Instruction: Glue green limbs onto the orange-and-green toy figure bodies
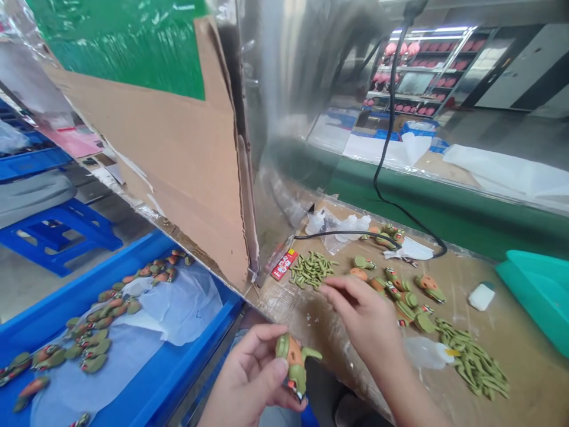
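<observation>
Grips rounded green-and-orange figurine (294, 357) in left hand (251, 376), bottom centre; holds right hand (367, 314) at slender green pieces (311, 268), mid-frame; cannot tell if gripping.

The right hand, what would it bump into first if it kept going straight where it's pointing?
Most likely the pile of small green pieces, just past the right hand; they might already touch, depth is unclear.

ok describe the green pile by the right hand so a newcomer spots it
Find the cardboard panel, then the brown tabletop to its right in the picture. Near the panel's lower corner, beside a small red packet, lies the pile of thin green pieces. Unlike the other pile, by the yellow-tipped bottle, it has the right hand at its edge.
</observation>
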{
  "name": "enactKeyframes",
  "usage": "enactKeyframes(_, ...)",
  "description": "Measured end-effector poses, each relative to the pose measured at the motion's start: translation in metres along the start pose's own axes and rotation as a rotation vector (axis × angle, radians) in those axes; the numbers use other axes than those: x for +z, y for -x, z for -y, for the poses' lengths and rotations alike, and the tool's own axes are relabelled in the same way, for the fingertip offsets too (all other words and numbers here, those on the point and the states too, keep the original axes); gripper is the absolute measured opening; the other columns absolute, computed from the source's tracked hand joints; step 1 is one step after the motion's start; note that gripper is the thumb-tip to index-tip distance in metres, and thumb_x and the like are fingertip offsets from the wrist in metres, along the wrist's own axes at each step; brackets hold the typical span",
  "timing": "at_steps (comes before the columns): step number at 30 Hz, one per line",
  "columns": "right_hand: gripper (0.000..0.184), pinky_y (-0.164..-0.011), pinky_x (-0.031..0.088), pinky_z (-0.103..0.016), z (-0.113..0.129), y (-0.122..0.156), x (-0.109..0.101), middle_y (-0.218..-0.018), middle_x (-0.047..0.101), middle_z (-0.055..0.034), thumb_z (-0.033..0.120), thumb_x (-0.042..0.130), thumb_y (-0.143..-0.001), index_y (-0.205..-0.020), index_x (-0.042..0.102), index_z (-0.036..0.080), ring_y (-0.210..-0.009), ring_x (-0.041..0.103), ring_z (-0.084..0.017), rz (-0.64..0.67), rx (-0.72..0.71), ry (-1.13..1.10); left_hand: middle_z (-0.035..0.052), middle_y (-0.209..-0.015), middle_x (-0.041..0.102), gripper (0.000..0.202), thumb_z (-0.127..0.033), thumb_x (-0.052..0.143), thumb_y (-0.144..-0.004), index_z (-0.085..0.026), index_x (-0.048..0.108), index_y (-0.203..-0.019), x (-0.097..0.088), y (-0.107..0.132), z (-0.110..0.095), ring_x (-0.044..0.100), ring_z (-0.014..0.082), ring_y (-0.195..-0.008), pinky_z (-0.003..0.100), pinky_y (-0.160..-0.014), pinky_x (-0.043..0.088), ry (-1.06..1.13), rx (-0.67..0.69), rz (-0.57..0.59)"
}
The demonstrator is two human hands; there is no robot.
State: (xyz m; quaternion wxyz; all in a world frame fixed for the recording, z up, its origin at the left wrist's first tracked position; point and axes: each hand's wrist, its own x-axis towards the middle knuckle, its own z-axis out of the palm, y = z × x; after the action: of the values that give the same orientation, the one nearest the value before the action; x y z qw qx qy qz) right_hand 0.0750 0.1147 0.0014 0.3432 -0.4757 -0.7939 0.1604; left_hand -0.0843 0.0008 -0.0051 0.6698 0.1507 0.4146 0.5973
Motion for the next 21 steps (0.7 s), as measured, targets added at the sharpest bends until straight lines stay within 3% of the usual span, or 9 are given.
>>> enactKeyframes(3, 0.013, -0.062, 0.048, -0.015, 0.029, 0.025, -0.036, -0.085, 0.064, 0.0041, 0.028, 0.050, -0.089, -0.090, 0.063, 0.028, -0.073, 0.062, -0.009, 0.096, -0.054, -0.126, 0.0054, -0.085, 0.075, 0.032, -0.024, 0.077, -0.064, -0.020, 0.068, -0.094, 0.003, 0.002, 0.001, 0.066, 0.0149, -0.061, 0.029, -0.049, 0.060, -0.031, 0.021, 0.044)
enactKeyframes(6, 0.016, -0.063, 0.048, -0.009, 0.044, 0.044, -0.054, -0.088, 0.062, 0.0048, 0.019, 0.053, -0.087, -0.098, 0.060, 0.029, -0.075, 0.061, -0.006, 0.233, -0.108, -0.232, 0.0016, -0.076, 0.073, 0.028, -0.023, 0.077, -0.064, -0.022, 0.068, -0.091, 0.009, 0.005, 0.004, 0.065, 0.0136, -0.061, 0.026, -0.049, 0.059, -0.053, 0.040, 0.080)
enactKeyframes(13, 0.017, -0.070, 0.047, -0.011, 0.042, 0.065, -0.055, -0.086, 0.061, 0.0023, 0.010, 0.056, -0.084, -0.095, 0.057, 0.023, -0.080, 0.060, -0.007, 0.267, -0.151, -0.258, 0.0019, -0.074, 0.071, 0.025, -0.022, 0.077, -0.064, -0.023, 0.069, -0.088, 0.022, 0.015, 0.008, 0.063, 0.0140, -0.065, 0.026, -0.053, 0.056, -0.117, 0.046, 0.157)
enactKeyframes(21, 0.011, -0.061, 0.047, -0.016, 0.045, 0.079, -0.059, -0.078, 0.057, -0.0001, 0.012, 0.054, -0.086, -0.089, 0.061, 0.020, -0.070, 0.059, -0.009, 0.246, -0.069, -0.331, -0.0011, -0.071, 0.063, 0.025, -0.022, 0.078, -0.062, -0.027, 0.073, -0.086, 0.027, 0.024, 0.016, 0.059, 0.0123, -0.062, 0.022, -0.053, 0.052, -0.178, 0.176, 0.162)
